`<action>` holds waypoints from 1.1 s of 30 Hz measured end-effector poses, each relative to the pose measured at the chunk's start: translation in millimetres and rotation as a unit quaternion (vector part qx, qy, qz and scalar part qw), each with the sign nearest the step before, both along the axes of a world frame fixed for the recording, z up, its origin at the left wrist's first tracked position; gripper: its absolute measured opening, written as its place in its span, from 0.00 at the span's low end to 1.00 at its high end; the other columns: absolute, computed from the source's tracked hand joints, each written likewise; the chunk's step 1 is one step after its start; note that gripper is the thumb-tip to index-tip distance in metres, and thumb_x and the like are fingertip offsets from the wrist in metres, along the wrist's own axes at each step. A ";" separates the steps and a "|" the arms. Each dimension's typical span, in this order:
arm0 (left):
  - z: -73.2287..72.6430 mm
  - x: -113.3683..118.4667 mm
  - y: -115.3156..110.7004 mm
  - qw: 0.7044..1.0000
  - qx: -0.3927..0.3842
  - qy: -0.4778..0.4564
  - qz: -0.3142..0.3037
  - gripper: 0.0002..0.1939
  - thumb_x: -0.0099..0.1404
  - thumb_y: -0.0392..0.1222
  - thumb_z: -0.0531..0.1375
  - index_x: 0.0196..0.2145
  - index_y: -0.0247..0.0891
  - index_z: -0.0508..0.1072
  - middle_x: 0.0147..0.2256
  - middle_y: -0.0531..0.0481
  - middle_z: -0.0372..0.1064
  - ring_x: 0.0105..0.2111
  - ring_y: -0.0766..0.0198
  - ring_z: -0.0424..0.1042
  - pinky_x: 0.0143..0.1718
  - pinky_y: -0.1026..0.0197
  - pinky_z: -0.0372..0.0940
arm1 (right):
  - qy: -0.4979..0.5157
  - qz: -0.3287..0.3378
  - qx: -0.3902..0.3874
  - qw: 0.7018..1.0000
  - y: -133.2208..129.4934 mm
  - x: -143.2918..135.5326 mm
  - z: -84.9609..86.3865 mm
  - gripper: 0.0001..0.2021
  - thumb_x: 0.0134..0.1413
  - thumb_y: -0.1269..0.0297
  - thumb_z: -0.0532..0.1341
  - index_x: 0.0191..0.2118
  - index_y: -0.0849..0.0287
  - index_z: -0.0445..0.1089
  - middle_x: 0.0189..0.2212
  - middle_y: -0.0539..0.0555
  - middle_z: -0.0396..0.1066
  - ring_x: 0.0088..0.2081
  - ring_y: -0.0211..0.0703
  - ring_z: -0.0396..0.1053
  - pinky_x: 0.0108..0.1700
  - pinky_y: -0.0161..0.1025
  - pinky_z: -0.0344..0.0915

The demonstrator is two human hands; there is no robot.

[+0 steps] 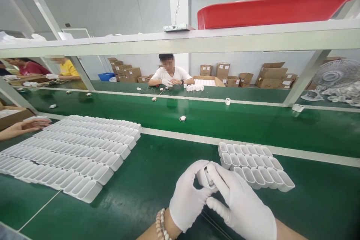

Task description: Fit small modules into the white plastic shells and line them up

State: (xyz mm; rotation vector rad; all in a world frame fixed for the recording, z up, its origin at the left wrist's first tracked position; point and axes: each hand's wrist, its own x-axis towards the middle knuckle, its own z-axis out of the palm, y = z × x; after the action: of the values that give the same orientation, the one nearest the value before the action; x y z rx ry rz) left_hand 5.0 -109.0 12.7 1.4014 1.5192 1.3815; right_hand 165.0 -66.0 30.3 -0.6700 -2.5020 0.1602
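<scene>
Both hands wear white gloves and meet low in the head view, right of the middle. My left hand [188,197] is wrapped around a small white plastic housing [204,177], holding it above the green tabletop. From the right, my right hand [239,202] presses its fingers against the housing's open end, where something dark shows. The fingers hide most of that part, so I cannot tell what it is. Just beyond my right hand stand short rows of open white housings [253,161]. A much larger block of the same housings [75,146] covers the table on the left.
A green conveyor belt [208,118] runs across, carrying small parts [182,118]. A co-worker's bare hand [25,127] reaches in at the left. A person [171,73] works opposite. Overhead, a shelf [135,47] bears a red tray [270,13]. A fan [336,73] stands right.
</scene>
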 end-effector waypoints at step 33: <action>-5.4 -9.4 11.2 0.966 0.069 0.209 -0.134 0.18 0.62 0.44 0.64 0.49 0.42 0.69 0.48 0.48 0.73 0.46 0.57 0.73 0.48 0.58 0.68 | -0.114 -0.015 -0.086 0.990 18.2 19.1 31.7 0.12 0.66 0.63 0.51 0.33 0.53 0.68 0.25 0.47 0.72 0.26 0.39 0.67 0.31 0.37 0.61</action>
State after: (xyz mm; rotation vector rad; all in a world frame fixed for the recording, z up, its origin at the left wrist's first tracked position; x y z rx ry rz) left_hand -4.4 -97.8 7.3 2.0026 1.4311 1.0871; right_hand 184.1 -47.8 62.0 -0.8379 -2.7168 0.3053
